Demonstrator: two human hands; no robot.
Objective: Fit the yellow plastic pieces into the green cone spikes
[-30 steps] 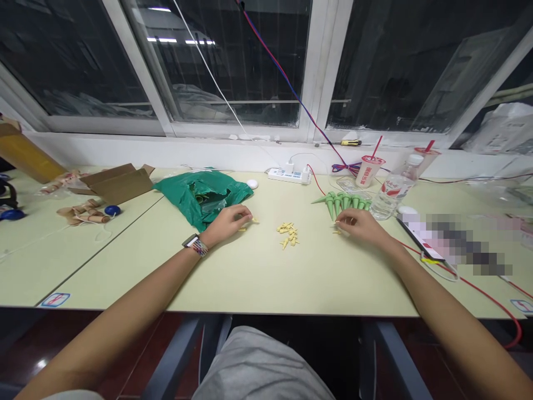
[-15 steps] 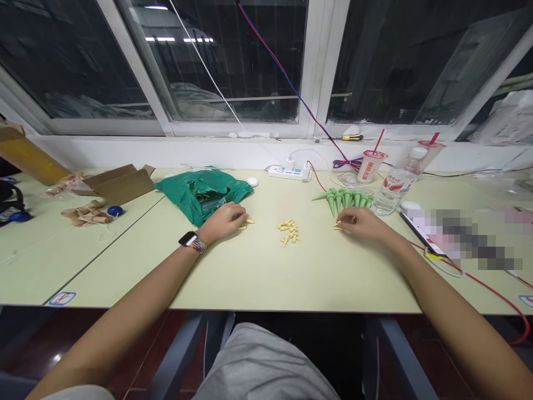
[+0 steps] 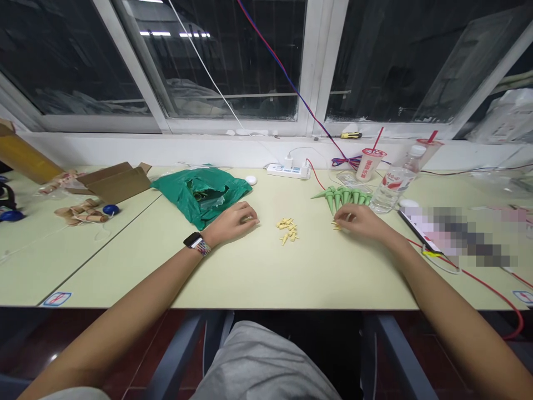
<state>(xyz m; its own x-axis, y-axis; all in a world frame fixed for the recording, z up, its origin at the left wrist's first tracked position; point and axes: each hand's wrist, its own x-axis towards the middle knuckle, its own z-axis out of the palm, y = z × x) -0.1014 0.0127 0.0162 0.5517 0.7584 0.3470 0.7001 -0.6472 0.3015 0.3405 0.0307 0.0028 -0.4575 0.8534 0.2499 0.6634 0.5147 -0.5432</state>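
The fingers of the left hand [image 3: 231, 225] are resting in a loose curl, thumb and forefinger nearly meeting above the worktop [image 3: 266, 272]; whether they are gripping anything, I cannot tell. The fingers of the right hand [image 3: 358, 218] are bunching together at yellow bits [image 3: 335, 226], and whether one is being held is too small to tell. Between the two hands, a loose cluster of yellow pieces [image 3: 286, 223] is lying on the worktop, apart from both. Just beyond the right hand, green spikes [image 3: 346, 195] are lying side by side, one pointing left. A water bottle [image 3: 393, 186] is standing beside them, and a cup with a red straw [image 3: 369, 165] is standing behind. Just beyond the left hand, a green bag [image 3: 177, 191] is slumping with a ragged opening. Farther left, an open cardboard box [image 3: 120, 186] is lying near wooden pieces [image 3: 83, 212]. A power strip [image 3: 283, 170] is resting near the wall.
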